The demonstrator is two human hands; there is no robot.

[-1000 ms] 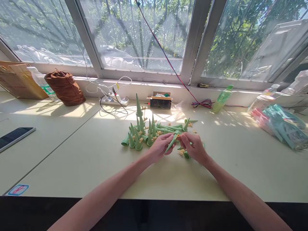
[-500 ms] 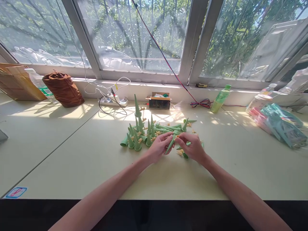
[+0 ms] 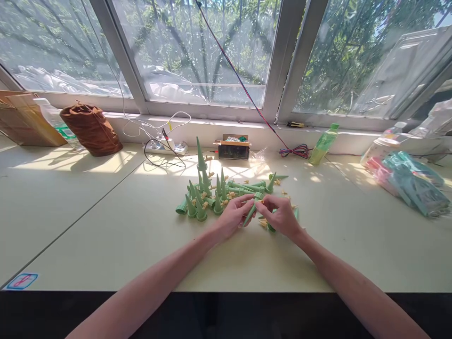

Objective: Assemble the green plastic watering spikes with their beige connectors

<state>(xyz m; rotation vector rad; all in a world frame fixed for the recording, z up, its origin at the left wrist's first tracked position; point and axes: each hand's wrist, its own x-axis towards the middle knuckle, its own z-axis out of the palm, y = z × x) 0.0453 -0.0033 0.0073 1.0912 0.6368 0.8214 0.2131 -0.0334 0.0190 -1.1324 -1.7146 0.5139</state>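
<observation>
A green spike (image 3: 250, 214) with a ribbed collar is held by my left hand (image 3: 233, 215), its tip pointing down and left. My right hand (image 3: 281, 217) pinches a small orange-yellow piece (image 3: 261, 202) against the spike just below the collar. Behind and left of my hands, several green cones (image 3: 201, 210) stand upright among lying green tubes and small yellow pieces. More yellow pieces (image 3: 263, 222) and green parts lie beside and partly under my right hand.
A small open box (image 3: 233, 149) and a power strip (image 3: 165, 147) with cables stand by the window. A green bottle (image 3: 324, 144) and plastic packets (image 3: 416, 183) are on the right. A brown bag (image 3: 92, 131) leans at the back left of the table (image 3: 123, 254).
My right fingers have shifted slightly at the small piece, whose round orange end now shows more. The spike stays in my left hand. The whole view has moved very slightly.
</observation>
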